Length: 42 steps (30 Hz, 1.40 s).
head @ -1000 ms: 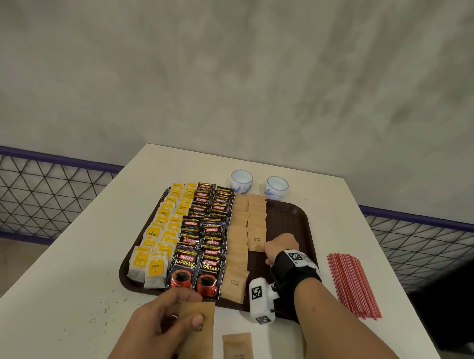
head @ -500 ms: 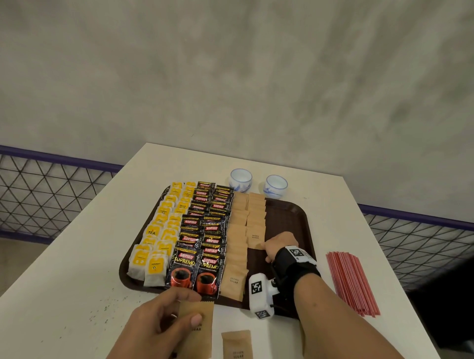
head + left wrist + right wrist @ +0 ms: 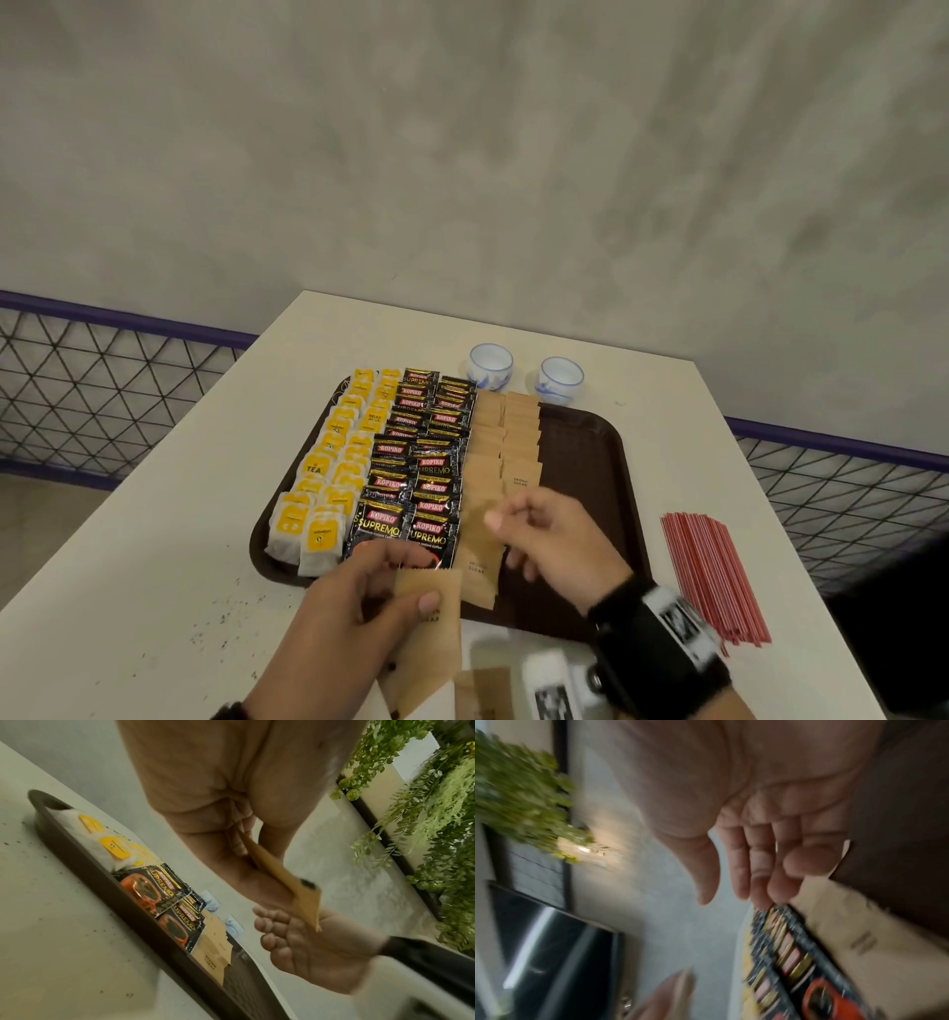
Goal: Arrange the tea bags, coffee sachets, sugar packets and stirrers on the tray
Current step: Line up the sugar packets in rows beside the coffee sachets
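A brown tray [image 3: 583, 462] holds yellow tea bags [image 3: 339, 462] on the left, black coffee sachets [image 3: 421, 462] in the middle and two columns of brown sugar packets [image 3: 506, 442]. At the tray's near edge my left hand [image 3: 411, 591] pinches brown sugar packets [image 3: 429, 632]; the left wrist view shows these packets [image 3: 282, 876] between thumb and fingers of my left hand [image 3: 246, 845]. My right hand [image 3: 513, 529] hovers over the near sugar packets, close to the left hand. The blurred right wrist view shows my right hand [image 3: 731, 882] holding nothing, its fingers relaxed.
A bundle of red stirrers [image 3: 714, 575] lies on the white table right of the tray. Two small blue-and-white cups [image 3: 490, 365] stand behind the tray. One loose sugar packet [image 3: 480, 694] lies on the table near me. Dark specks dot the table's left side.
My right hand has left the second sugar column and drawn back towards the left hand. The left hand has lifted its packets closer to the tray's near edge.
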Each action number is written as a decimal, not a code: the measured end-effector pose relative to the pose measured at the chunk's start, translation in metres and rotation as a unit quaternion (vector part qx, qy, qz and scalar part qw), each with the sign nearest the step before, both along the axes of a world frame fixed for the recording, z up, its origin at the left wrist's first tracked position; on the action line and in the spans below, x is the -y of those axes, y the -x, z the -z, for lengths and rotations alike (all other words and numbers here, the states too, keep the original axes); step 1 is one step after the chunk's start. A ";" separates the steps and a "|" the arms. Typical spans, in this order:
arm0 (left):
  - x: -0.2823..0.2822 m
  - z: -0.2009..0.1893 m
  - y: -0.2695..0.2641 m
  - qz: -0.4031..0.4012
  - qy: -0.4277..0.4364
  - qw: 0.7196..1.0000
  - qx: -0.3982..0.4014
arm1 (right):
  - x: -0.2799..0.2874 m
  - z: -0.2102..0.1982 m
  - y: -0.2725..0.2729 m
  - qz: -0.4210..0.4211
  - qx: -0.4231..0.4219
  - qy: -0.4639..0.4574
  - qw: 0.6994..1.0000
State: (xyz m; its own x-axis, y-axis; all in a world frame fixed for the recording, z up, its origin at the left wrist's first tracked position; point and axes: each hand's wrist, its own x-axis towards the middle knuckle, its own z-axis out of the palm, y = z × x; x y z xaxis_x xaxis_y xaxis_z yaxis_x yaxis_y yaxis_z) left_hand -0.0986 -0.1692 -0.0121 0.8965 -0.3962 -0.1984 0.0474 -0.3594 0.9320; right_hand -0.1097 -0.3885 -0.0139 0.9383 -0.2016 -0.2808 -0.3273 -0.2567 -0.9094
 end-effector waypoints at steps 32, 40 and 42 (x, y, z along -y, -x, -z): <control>-0.001 -0.005 0.009 0.047 0.036 0.998 -0.029 | -0.005 -0.091 0.066 0.064 0.197 -0.083 0.975; -0.010 0.005 0.006 0.043 0.010 0.999 -0.013 | 0.063 0.008 0.009 0.194 -0.003 0.047 0.980; -0.011 0.007 0.006 0.042 0.002 0.999 -0.010 | 0.065 0.025 -0.004 0.186 -0.025 0.061 0.980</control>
